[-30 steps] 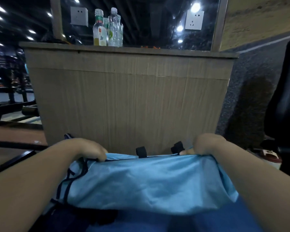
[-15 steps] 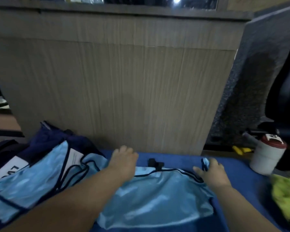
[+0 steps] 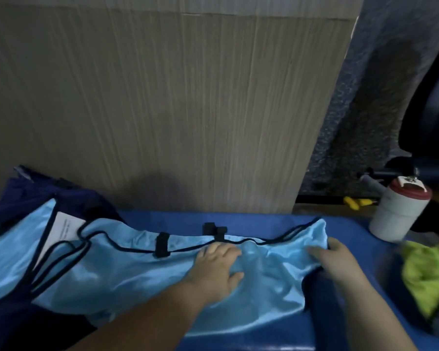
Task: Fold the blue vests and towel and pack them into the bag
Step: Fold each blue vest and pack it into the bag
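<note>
The left hand point(image 3: 217, 267) lies flat, fingers straight and spread, on the middle of the light blue vest point(image 3: 127, 272). It seems to be pinning the slippery cloth to the blue surface point(image 3: 345, 224) so it does not slide. The right hand point(image 3: 333, 259) sits at the vest's right edge. Blur hides whether its fingers pinch the hem or only rest on it, so I cannot tell its hold. It is probably there to draw that end flat or to begin a fold.

The vest lies spread across the surface, its dark-trimmed edge toward the wooden panel point(image 3: 162, 97). At the left, more blue cloth with a white label point(image 3: 64, 229) meets it; whether this is a 2nd vest is unclear. The dark navy fabric point(image 3: 69, 198) behind may be the bag, but no opening shows. A yellow-green cloth point(image 3: 428, 272), probably the towel, lies crumpled and partly in shadow at the right, near a white canister point(image 3: 401, 211).
</note>
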The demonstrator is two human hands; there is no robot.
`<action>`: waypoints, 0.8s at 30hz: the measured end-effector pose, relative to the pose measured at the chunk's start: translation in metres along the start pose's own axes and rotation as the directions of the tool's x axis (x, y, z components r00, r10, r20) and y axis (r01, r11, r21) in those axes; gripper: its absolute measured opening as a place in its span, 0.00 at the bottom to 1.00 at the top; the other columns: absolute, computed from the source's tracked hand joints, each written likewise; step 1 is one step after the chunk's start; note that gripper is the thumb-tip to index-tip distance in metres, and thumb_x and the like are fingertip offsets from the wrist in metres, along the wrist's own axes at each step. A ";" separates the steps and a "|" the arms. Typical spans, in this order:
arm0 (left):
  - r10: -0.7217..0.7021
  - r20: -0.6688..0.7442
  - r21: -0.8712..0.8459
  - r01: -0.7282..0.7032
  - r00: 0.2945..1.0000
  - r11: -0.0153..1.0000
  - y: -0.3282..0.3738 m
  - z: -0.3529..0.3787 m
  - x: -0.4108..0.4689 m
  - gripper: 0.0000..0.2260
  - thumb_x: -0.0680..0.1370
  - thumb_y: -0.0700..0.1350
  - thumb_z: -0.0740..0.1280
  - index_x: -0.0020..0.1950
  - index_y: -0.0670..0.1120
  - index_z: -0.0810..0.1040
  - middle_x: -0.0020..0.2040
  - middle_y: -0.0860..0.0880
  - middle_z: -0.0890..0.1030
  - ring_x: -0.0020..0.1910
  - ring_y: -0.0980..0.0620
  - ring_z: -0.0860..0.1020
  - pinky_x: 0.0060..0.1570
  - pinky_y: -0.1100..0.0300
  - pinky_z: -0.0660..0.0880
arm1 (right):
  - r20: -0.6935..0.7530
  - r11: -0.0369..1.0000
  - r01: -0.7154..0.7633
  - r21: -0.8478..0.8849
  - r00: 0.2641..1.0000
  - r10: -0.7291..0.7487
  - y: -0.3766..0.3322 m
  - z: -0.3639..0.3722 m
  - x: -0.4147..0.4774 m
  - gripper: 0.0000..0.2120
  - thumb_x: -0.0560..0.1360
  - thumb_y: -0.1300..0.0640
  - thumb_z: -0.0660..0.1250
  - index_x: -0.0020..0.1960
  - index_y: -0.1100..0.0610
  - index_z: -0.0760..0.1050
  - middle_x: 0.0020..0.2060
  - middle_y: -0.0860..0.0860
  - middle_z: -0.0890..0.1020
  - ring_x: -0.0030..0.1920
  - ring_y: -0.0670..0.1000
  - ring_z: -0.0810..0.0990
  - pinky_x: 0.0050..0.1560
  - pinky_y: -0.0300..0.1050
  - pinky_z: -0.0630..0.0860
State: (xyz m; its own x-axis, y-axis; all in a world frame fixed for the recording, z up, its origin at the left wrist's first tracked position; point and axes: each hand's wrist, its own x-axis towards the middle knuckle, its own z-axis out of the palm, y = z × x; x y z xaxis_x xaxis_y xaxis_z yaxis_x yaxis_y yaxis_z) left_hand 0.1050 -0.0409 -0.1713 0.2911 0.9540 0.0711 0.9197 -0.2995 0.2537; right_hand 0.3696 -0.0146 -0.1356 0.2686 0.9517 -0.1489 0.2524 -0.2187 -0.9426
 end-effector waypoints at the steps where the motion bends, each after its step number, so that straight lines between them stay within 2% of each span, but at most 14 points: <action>1: 0.003 0.000 0.003 -0.003 1.000 1.000 0.000 0.001 0.001 0.24 0.80 0.60 0.57 0.75 0.57 0.60 0.75 0.59 0.59 0.75 0.56 0.52 0.74 0.54 0.48 | 0.003 0.997 -0.014 0.078 1.000 0.014 -0.002 -0.004 0.003 0.03 0.76 0.65 0.68 0.49 0.62 0.76 0.44 0.59 0.82 0.42 0.56 0.81 0.37 0.47 0.76; 4: 0.031 0.041 0.021 -0.032 0.999 0.999 0.001 0.003 0.002 0.29 0.78 0.64 0.57 0.77 0.59 0.56 0.78 0.61 0.53 0.76 0.57 0.47 0.74 0.53 0.43 | -0.014 0.967 -0.028 0.255 0.999 0.033 -0.001 -0.021 0.017 0.02 0.76 0.65 0.68 0.49 0.63 0.76 0.41 0.59 0.83 0.39 0.57 0.82 0.32 0.45 0.80; 9: 0.064 0.174 0.039 -0.071 0.983 0.997 0.008 0.008 0.005 0.37 0.74 0.73 0.56 0.78 0.62 0.48 0.78 0.63 0.41 0.77 0.58 0.37 0.74 0.48 0.35 | -0.157 0.947 0.026 0.322 0.987 0.027 0.011 -0.057 0.035 0.05 0.74 0.62 0.71 0.46 0.61 0.76 0.39 0.60 0.80 0.35 0.56 0.79 0.32 0.44 0.72; 12: 0.048 0.242 0.075 -0.068 0.969 0.995 0.010 0.011 0.012 0.44 0.65 0.79 0.47 0.78 0.63 0.43 0.77 0.63 0.35 0.75 0.56 0.30 0.73 0.42 0.32 | -0.138 0.969 -0.023 0.247 0.989 0.059 0.022 -0.061 0.038 0.06 0.74 0.60 0.72 0.45 0.60 0.75 0.39 0.58 0.81 0.35 0.55 0.80 0.29 0.41 0.73; 14: 0.046 0.274 0.076 -0.070 0.961 0.995 0.011 0.012 0.015 0.45 0.65 0.79 0.48 0.78 0.64 0.41 0.76 0.63 0.33 0.74 0.55 0.27 0.71 0.40 0.29 | -0.031 0.983 -0.085 0.162 0.995 0.092 0.029 -0.057 0.039 0.08 0.74 0.58 0.72 0.51 0.59 0.76 0.43 0.57 0.83 0.41 0.56 0.82 0.34 0.43 0.74; 16: 0.046 0.289 0.062 -0.067 0.956 0.996 0.011 0.011 0.017 0.47 0.62 0.80 0.48 0.78 0.64 0.41 0.76 0.63 0.33 0.73 0.54 0.26 0.71 0.40 0.28 | 0.005 0.994 -0.096 0.049 0.995 0.096 0.031 -0.053 0.038 0.13 0.72 0.59 0.74 0.54 0.57 0.76 0.46 0.57 0.84 0.46 0.57 0.82 0.42 0.50 0.78; 19: 0.043 0.291 0.049 -0.060 0.956 0.997 0.011 0.011 0.017 0.48 0.60 0.81 0.48 0.78 0.64 0.41 0.76 0.63 0.33 0.73 0.54 0.25 0.71 0.40 0.29 | -0.106 0.996 -0.022 -0.085 0.994 0.013 0.031 -0.055 0.043 0.11 0.68 0.57 0.74 0.48 0.55 0.78 0.43 0.56 0.85 0.46 0.60 0.83 0.53 0.61 0.79; 22: 0.051 0.263 0.059 -0.069 0.964 0.996 0.010 0.012 0.016 0.46 0.65 0.80 0.51 0.78 0.63 0.42 0.75 0.63 0.31 0.73 0.53 0.24 0.72 0.40 0.29 | -0.204 0.991 0.050 -0.126 0.976 -0.075 0.017 -0.055 0.034 0.04 0.72 0.56 0.73 0.42 0.55 0.80 0.38 0.53 0.85 0.44 0.58 0.83 0.53 0.60 0.79; 24: 0.072 0.219 0.065 -0.088 0.973 0.994 0.010 0.014 0.014 0.45 0.65 0.80 0.47 0.78 0.62 0.44 0.75 0.63 0.32 0.73 0.55 0.24 0.72 0.40 0.30 | -0.214 0.993 0.096 -0.067 0.971 -0.108 0.005 -0.052 0.024 0.04 0.73 0.57 0.73 0.41 0.55 0.81 0.37 0.52 0.85 0.43 0.57 0.84 0.53 0.59 0.80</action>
State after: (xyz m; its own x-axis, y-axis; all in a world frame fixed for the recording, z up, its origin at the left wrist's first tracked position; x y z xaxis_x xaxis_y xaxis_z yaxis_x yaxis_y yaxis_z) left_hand 0.1216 -0.0302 -0.1810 0.4070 0.9050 -0.1236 0.9057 -0.3824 0.1828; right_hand 0.4259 -0.0041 -0.1278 0.4320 0.9016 0.0216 0.3387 -0.1400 -0.9304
